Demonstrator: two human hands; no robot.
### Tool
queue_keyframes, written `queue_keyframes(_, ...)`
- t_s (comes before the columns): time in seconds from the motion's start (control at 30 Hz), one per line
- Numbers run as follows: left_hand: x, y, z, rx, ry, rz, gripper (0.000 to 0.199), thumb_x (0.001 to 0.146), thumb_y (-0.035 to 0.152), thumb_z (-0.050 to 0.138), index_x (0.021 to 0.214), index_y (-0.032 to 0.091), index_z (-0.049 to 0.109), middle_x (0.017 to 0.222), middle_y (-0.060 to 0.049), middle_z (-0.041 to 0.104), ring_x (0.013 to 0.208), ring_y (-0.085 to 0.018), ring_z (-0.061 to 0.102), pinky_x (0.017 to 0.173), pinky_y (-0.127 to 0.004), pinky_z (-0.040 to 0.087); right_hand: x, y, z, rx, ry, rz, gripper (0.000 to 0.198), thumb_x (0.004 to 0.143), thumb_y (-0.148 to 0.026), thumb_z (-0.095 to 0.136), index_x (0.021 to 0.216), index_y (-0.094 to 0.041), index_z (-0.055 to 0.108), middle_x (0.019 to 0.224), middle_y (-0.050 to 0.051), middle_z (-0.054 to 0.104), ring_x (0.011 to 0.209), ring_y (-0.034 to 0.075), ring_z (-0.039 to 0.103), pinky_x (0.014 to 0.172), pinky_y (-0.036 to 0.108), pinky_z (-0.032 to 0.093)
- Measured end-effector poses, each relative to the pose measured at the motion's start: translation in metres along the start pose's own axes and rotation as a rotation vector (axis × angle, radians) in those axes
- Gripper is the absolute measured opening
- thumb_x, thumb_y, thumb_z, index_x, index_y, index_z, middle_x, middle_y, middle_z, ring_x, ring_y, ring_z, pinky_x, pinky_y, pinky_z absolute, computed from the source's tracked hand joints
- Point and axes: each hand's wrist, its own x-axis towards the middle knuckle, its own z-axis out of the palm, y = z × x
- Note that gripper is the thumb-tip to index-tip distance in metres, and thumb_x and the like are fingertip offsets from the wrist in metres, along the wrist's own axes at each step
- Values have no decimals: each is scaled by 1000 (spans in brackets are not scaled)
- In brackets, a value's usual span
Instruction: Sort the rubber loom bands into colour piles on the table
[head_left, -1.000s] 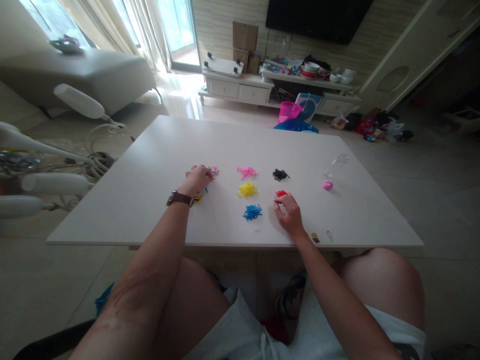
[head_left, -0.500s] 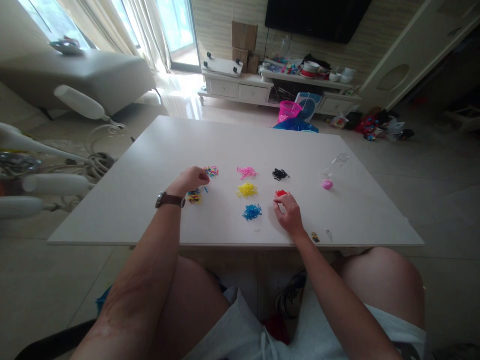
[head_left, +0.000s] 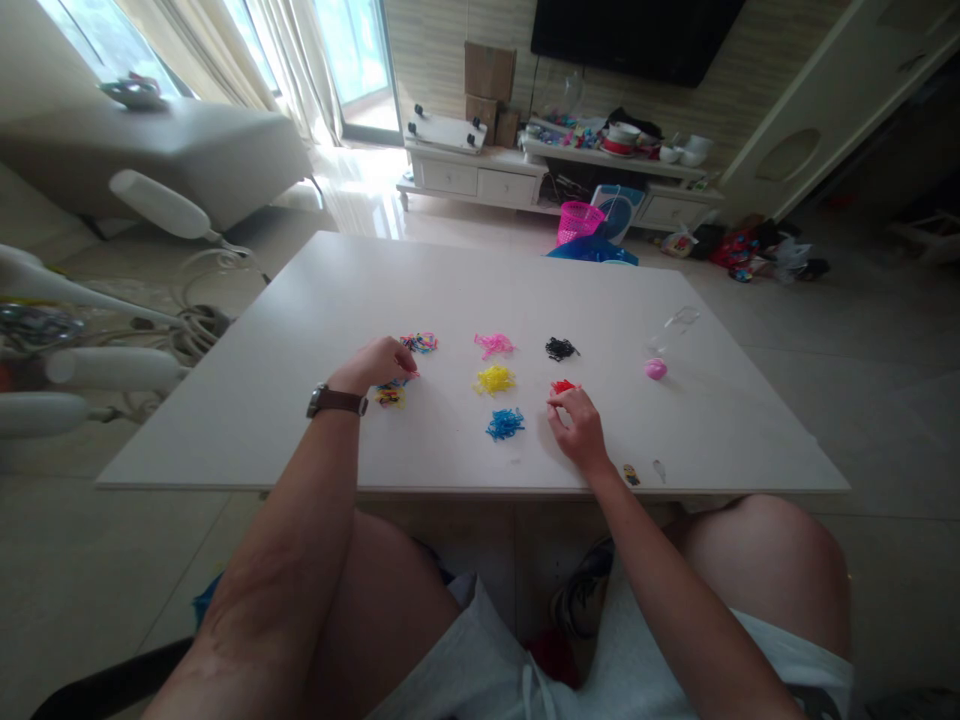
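Note:
My left hand (head_left: 379,362), with a watch (head_left: 336,400) on its wrist, has its fingertips pinched low over small mixed-colour pieces. What they hold, if anything, is too small to name. Just beyond it lies a multicoloured pile (head_left: 421,343); a yellow-and-dark pile (head_left: 390,397) lies below, partly hidden. My right hand (head_left: 579,425) rests at the red pile (head_left: 561,386), thumb and fingers closed together. Its contents cannot be made out. Between the hands are heaps of thin band-like pieces: pink (head_left: 494,345), yellow (head_left: 495,380) and blue (head_left: 505,424). A black heap (head_left: 561,348) lies behind the red.
On the white table (head_left: 420,280), a pink lump (head_left: 655,369) sits by a clear container (head_left: 679,325) at the right. A small yellow figure piece (head_left: 631,474) and a clear bit (head_left: 659,469) lie near the front edge. White lamp-like arms (head_left: 161,205) stand beyond the left edge.
My left hand has shifted slightly left and down, showing more of the multicoloured pile. The loose blue piece by its fingertips no longer shows separately. My right hand has barely moved.

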Motion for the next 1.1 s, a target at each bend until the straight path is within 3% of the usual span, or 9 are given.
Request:
queue_keyframes(0.4,-3,4,-1,-21,22,-10,13,53,31,78,64,23,77,62,-3,72,66,-21,66,59,-26,50,1,-1,-1,9,-21,23,12,92,-19,54,88,-24,63,88,6,67,91,26,62,95,46,48)
queue_keyframes(0.77,-2,14,2,-164,32,51,18,61,29,73,74,18,78,71,-3,73,70,-19,64,65,-28,48,0,1,0,-6,-21,11,10,92,-19,55,87,-24,62,86,5,67,90,26,62,95,45,48)
queue_keyframes(0.9,-2,25,10,-216,3,74,17,62,28,76,75,18,78,73,-3,73,73,-20,66,67,-29,49,0,1,1,-6,-23,14,11,91,-18,55,87,-24,63,87,6,67,91,26,62,96,46,48)
queue_keyframes(1.1,-2,56,36,-367,-112,216,21,66,30,80,83,18,77,81,-5,76,79,-20,71,66,-28,51,-1,-2,-1,25,-17,-2,9,92,-21,56,91,-24,64,89,6,68,93,26,63,97,47,48)
